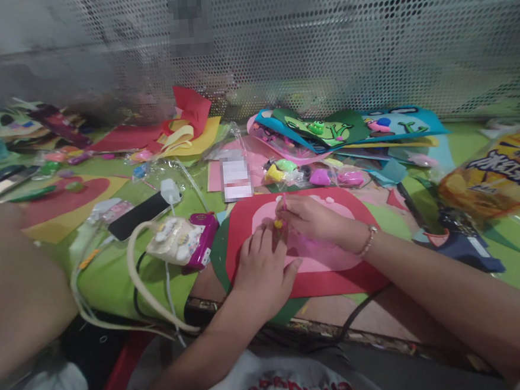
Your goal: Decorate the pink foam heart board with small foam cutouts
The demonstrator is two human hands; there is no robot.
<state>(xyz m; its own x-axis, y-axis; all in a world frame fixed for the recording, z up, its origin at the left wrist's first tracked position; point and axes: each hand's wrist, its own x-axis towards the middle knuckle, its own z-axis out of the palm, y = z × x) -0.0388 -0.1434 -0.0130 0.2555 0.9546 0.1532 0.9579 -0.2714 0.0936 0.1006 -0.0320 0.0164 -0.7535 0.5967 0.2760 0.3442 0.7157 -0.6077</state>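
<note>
A red sheet (337,283) with a pink rounded shape (331,261) on it lies in front of me, over a dark green piece. On its left part my left hand (263,269) rests flat with the fingers spread. My right hand (303,215), wearing a bracelet, is closed in a pinch around a thin pink stick (284,201), held upright. Just below the stick, between both hands, sits a small yellow piece (278,224). White bits (330,200) lie at the pink shape's upper edge.
Bagged coloured clay (319,177) and layered felt-like pictures (322,132) lie behind the sheet. Left are a magenta and cream case (183,242), a black phone (141,216) and cables. A snack bag (499,172) is right. Another person's arm (17,289) shows at the left edge.
</note>
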